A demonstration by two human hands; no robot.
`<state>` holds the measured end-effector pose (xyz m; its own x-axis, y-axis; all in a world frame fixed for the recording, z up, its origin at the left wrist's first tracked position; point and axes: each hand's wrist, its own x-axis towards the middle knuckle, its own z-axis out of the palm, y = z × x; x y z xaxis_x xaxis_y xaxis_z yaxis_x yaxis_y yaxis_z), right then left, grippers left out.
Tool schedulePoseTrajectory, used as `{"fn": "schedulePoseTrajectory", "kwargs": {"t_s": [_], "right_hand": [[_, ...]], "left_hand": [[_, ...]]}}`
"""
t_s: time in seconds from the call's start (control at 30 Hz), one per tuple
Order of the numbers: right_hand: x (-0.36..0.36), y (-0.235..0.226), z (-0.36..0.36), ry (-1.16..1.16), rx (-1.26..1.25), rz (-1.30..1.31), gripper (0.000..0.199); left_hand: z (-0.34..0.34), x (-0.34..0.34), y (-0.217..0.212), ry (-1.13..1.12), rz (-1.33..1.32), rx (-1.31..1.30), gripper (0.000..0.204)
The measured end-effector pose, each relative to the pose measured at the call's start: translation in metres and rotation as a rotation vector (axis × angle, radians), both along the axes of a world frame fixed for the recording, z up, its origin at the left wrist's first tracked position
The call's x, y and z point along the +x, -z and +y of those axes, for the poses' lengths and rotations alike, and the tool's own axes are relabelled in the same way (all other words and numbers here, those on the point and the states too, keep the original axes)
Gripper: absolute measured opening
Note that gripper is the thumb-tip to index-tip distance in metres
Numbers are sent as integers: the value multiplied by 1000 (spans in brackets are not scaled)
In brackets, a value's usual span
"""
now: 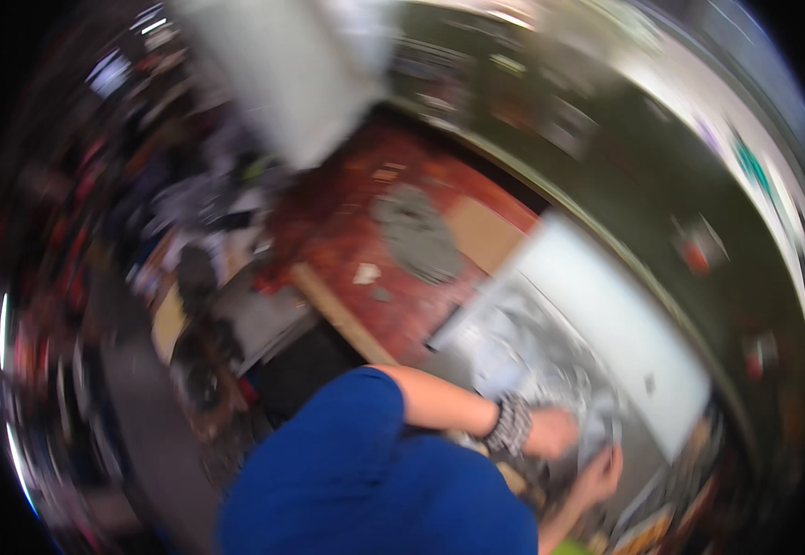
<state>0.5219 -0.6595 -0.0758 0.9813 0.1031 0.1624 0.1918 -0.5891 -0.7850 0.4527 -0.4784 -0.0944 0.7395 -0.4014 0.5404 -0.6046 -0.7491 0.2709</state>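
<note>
My left hand, with a black-and-white patterned band round its wrist, reaches in from the blue sleeve to the lower right. Its fingers are smeared by motion. Close beside it, my right hand is closed, thumb and fingers together, at the lower end of a pale grey, thin, plastic-looking piece. Just beyond both hands lies crumpled clear plastic on a grey surface. Blur hides whether my left fingers also touch the pale piece.
A red surface ahead bears a grey oval mat-like thing and a brown board. A white panel runs beside a dark green wall. Blurred clutter fills the left, and a pale block stands at the back.
</note>
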Motion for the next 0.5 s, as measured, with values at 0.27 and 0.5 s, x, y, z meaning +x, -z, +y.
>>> {"fn": "schedulePoseTrajectory", "kwargs": {"t_s": [0.27, 0.5], "right_hand": [[29, 11, 9, -230, 98, -223, 25], [31, 3, 62, -383, -30, -411, 31]], "left_hand": [[-14, 24, 49, -94, -455, 68, 23], [8, 66, 50, -541, 153, -952, 23]]}}
